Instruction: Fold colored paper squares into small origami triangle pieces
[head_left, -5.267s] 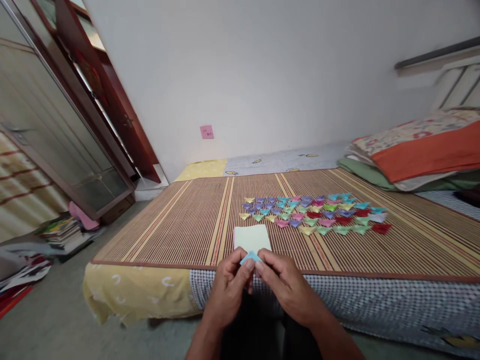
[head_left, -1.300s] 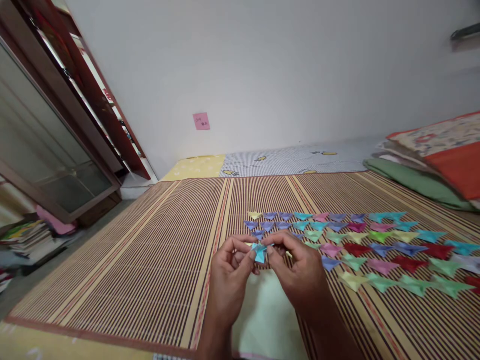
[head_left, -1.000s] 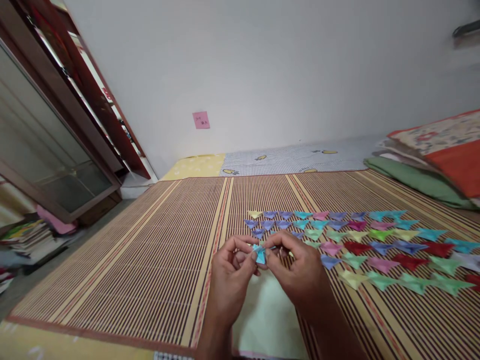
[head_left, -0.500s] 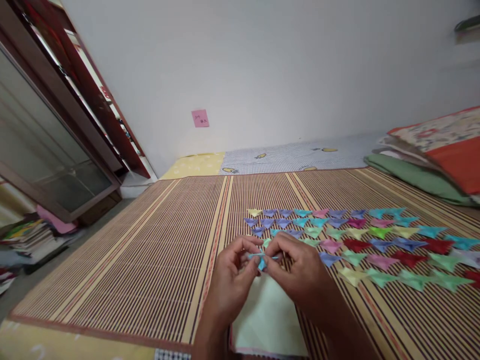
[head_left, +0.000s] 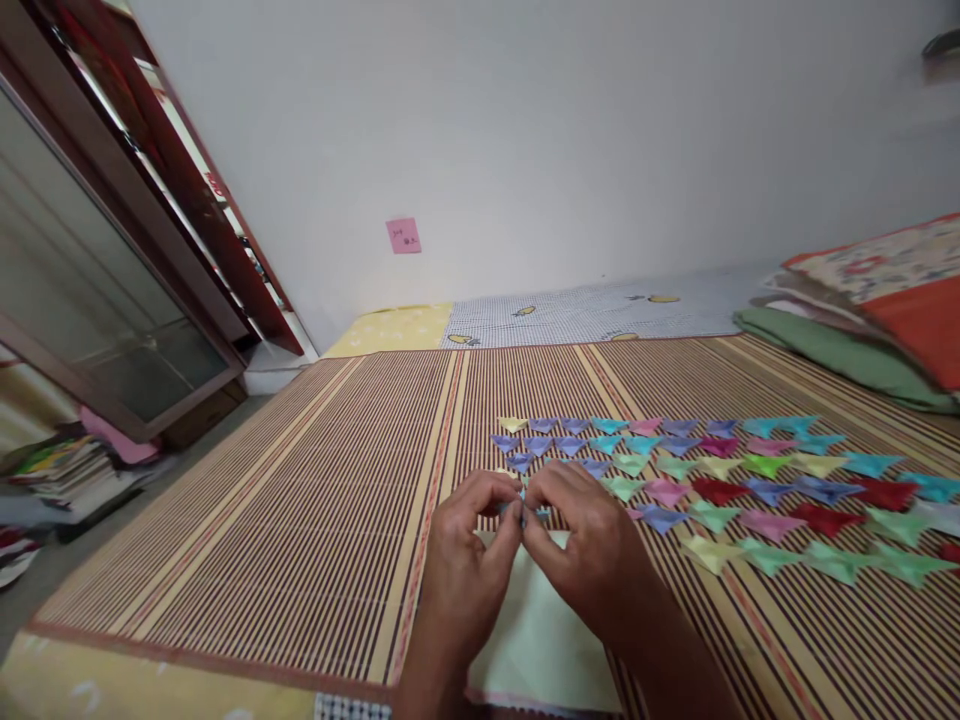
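Observation:
My left hand (head_left: 469, 545) and my right hand (head_left: 581, 545) meet fingertip to fingertip over a striped bamboo mat (head_left: 300, 500). Both pinch a small folded piece of light blue paper (head_left: 523, 509), which the fingers mostly hide. Under my hands lies a stack of pale green paper squares (head_left: 536, 640). Just beyond and to the right, several folded paper triangles (head_left: 720, 480) in blue, purple, pink, green, yellow and red lie in rows on the mat.
The mat covers a bed against a white wall with a pink sticky note (head_left: 403, 235). Folded quilts and a pillow (head_left: 877, 310) are stacked at the right. A glass-fronted cabinet (head_left: 97, 270) and piled books (head_left: 60, 470) stand on the floor at left.
My hands have come closer together and squeezed the blue paper, so less of it shows than a second ago. They have also dropped slightly towards the green paper stack.

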